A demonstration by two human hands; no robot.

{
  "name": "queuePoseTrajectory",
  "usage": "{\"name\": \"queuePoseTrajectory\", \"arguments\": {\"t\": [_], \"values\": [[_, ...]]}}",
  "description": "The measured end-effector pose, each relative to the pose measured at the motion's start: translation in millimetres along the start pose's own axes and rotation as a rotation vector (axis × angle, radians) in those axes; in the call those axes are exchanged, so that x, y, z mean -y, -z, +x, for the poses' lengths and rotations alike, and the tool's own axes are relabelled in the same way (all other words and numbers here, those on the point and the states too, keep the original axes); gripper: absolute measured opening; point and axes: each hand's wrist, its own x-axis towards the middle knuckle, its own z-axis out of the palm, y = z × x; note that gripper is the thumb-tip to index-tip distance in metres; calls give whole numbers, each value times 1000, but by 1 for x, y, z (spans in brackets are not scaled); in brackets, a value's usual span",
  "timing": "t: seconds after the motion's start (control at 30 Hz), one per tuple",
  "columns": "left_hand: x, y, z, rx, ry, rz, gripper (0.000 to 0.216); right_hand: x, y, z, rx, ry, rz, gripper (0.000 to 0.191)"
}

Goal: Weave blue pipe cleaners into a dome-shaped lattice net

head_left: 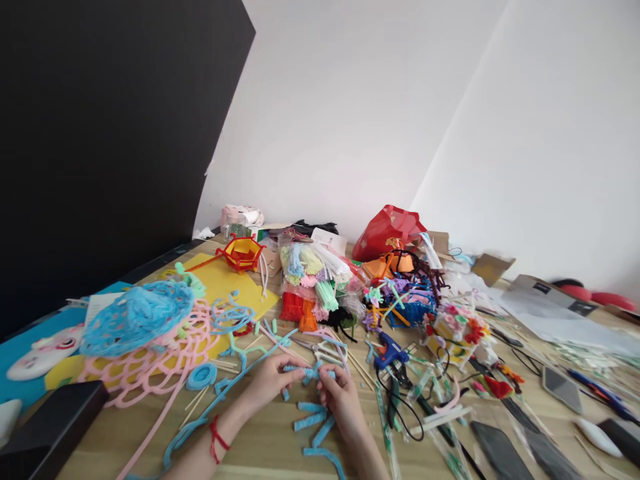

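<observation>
My left hand point(270, 383) and my right hand point(341, 399) meet low in the middle of the view, over a wooden table point(270, 443). Both pinch a small blue pipe-cleaner piece point(311, 374) held between them, fingers curled round its ends. A red string is tied round my left wrist. Several short blue pipe-cleaner bits point(314, 422) lie on the wood just under my hands. A long blue pipe cleaner point(220, 403) runs past my left forearm.
A blue mesh dome point(135, 317) on pink lattice work point(155, 363) lies left. A blue glue gun point(387, 351) with black cord sits right of my hands. Bags of coloured pipe cleaners point(313, 280) and a red bag point(385, 230) crowd the back. A black box point(50, 427) stands near left.
</observation>
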Motion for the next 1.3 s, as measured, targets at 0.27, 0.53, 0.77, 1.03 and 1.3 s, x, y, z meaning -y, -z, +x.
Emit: {"name": "queuePoseTrajectory", "arguments": {"t": [0.27,0.53,0.77,1.03,1.3], "values": [[-4,-1,-2,-9,12,0,30,5,-2,-1,34,-46,29,41],[-2,2,-2,8,45,-113,35,6,-3,1,6,-27,52,41],[4,2,1,46,62,-92,35,9,-2,1,31,-45,28,40],[6,1,2,53,60,-89,34,12,-3,0,62,-40,18,42],[11,3,5,42,72,-137,38,8,-2,2,15,-51,76,40]]}}
